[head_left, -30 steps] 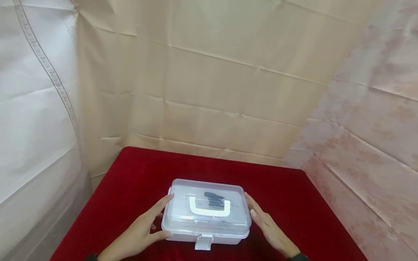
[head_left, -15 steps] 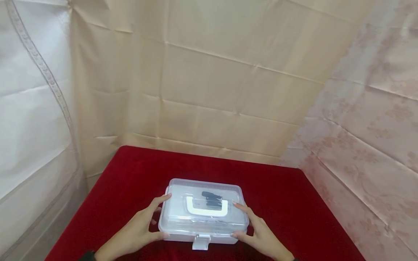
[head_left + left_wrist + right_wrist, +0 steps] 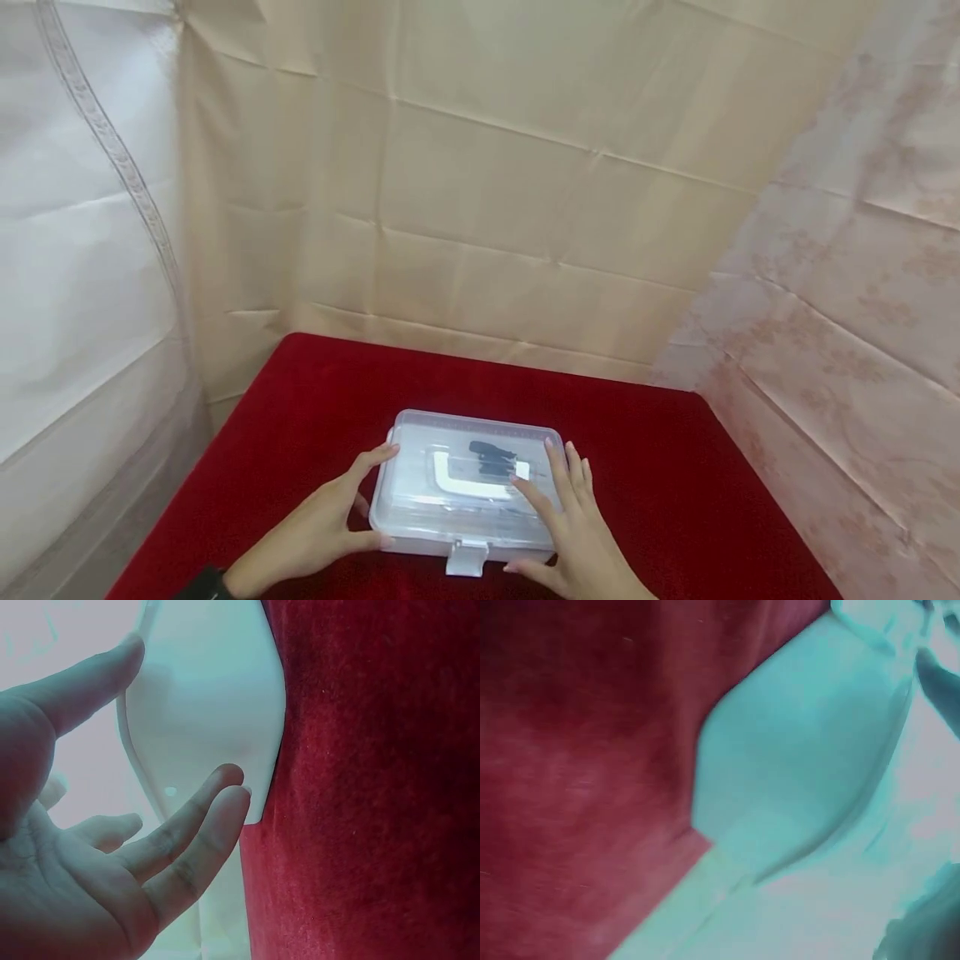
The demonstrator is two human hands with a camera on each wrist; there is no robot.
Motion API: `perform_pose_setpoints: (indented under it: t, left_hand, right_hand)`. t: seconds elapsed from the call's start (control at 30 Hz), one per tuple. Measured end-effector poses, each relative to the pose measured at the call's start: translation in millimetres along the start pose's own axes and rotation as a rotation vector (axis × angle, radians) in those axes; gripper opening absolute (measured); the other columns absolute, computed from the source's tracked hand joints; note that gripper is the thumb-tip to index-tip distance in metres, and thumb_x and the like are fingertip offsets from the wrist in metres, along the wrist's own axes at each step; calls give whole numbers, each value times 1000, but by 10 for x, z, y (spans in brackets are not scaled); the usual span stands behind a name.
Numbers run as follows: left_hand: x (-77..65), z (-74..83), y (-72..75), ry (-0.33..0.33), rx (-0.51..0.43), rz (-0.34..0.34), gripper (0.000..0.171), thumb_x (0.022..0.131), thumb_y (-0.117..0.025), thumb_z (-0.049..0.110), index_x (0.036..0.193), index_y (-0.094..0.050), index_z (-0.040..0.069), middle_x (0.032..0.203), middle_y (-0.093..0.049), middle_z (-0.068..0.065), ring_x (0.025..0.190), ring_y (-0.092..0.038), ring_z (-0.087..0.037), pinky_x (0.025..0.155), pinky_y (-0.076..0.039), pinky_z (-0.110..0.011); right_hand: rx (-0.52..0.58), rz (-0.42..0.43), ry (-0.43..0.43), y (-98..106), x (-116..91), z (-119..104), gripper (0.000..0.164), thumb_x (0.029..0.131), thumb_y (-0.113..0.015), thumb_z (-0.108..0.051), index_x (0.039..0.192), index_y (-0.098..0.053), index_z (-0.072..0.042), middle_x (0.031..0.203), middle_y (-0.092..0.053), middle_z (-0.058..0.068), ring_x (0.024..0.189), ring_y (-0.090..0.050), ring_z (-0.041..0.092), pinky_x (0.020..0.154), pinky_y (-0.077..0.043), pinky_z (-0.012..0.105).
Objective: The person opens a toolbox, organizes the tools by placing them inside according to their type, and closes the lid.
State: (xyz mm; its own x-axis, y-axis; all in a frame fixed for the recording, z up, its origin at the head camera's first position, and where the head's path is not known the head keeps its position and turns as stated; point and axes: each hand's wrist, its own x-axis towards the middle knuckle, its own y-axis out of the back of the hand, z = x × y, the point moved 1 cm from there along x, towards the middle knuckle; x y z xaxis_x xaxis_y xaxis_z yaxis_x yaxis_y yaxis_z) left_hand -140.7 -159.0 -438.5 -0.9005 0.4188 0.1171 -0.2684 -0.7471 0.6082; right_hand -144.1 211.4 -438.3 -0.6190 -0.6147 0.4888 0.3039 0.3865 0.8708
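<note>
A clear-lidded plastic storage box (image 3: 420, 517) rests on the red cloth, its lid down. On the lid is a white carry handle (image 3: 450, 485), and a white latch (image 3: 467, 560) juts from the front. Dark objects (image 3: 491, 457) show through the lid, their kind unclear. My left hand (image 3: 318, 521) spans the box's left end, index fingertip at the lid's edge and thumb at the front corner. In the left wrist view, loosely extended fingers (image 3: 202, 840) lie against or close to the pale box wall (image 3: 202, 697). My right hand (image 3: 573, 533) spreads over the lid's right part, partly covering it.
Red cloth (image 3: 322, 392) covers the table around the box. Beige sheeting (image 3: 487, 208) hangs behind, with pale sheeting (image 3: 90, 250) at the left and flower-patterned sheeting (image 3: 840, 350) at the right.
From the box's right end, my right hand has come left and over the lid, its fingers now spread across the right part. My left hand stays at the left end. The box looks unmoved.
</note>
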Motion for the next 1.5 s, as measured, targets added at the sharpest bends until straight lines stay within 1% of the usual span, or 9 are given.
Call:
perform_pose_setpoints:
  t: [0.1, 0.17, 0.4, 0.53, 0.63, 0.73, 0.93, 1.17, 1.5]
  left_hand:
    - [0, -3, -6, 10, -1, -9, 102, 81, -89, 32, 159, -24, 34, 105, -61, -2, 81, -64, -14, 64, -52, -27]
    - [-2, -7, -5, 12, -2, -8, 102, 80, -89, 32, 159, -24, 34, 104, -60, -2, 79, -63, -12, 64, -53, -27]
    - [-12, -10, 2, 2, 13, -2, 102, 81, -89, 34, 160, -24, 32, 97, -59, 0, 73, -59, -8, 64, -53, -25]
    - [-18, -5, -10, 5, 9, -7, 101, 81, -88, 35, 159, -25, 31, 96, -58, 1, 72, -58, -8, 63, -53, -25]
    - [-20, -4, -29, 7, 4, -8, 101, 80, -89, 35, 159, -26, 31, 96, -58, 1, 72, -58, -8, 62, -53, -25]
    - [-13, -8, -39, 6, 6, -5, 100, 80, -89, 35, 159, -26, 33, 95, -58, 1, 73, -58, -8, 62, -53, -25]
    - [-5, -30, -34, -4, -2, 13, 101, 80, -89, 35, 159, -26, 35, 103, -59, -1, 79, -60, -12, 63, -53, -26]
    - [-14, -52, -43, -30, -3, 29, 100, 81, -89, 37, 159, -27, 35, 110, -59, -3, 84, -62, -15, 63, -52, -26]
    - [-25, -41, -34, 6, -15, 29, 100, 80, -89, 36, 158, -26, 37, 120, -58, -5, 86, -62, -17, 64, -53, -26]
  right_hand:
    - [-107, 54, 125, -52, 69, -132, 104, 70, -87, -63, 155, -45, -19, 164, -19, 30, 146, -15, 61, 113, -4, 76]
    - [-158, 25, 183, -100, 103, -225, 107, 68, -89, -61, 156, -42, -23, 164, -21, 29, 146, -16, 61, 114, 1, 73]
    - [-290, -113, 243, -344, 106, -460, 112, 68, -89, -60, 160, -28, -43, 170, -16, 17, 152, -19, 44, 117, -9, 64]
    - [-308, -61, 243, -446, 71, -503, 76, 76, -86, -49, 142, -46, -45, 169, -19, 14, 150, -25, 37, 113, -18, 61]
    - [-299, -3, 250, -492, 57, -498, 37, 90, -70, -40, 124, -54, -39, 167, -26, 15, 146, -30, 37, 109, -21, 61]
    - [-308, 30, 270, -509, 57, -488, 23, 96, -56, -42, 118, -55, -34, 164, -29, 17, 145, -32, 39, 107, -22, 62]
    - [-349, -29, 304, -489, 63, -460, 43, 96, -46, -67, 134, -49, -47, 169, -20, 12, 152, -20, 39, 112, -18, 63]
    - [-345, -30, 360, -484, 56, -418, 41, 98, -48, -60, 137, -52, -47, 168, -22, 12, 151, -23, 42, 111, -21, 64]
    - [-203, -163, 419, -306, 42, -329, 51, 97, -51, -63, 144, -52, -43, 171, -15, 11, 154, -14, 41, 118, -6, 59]
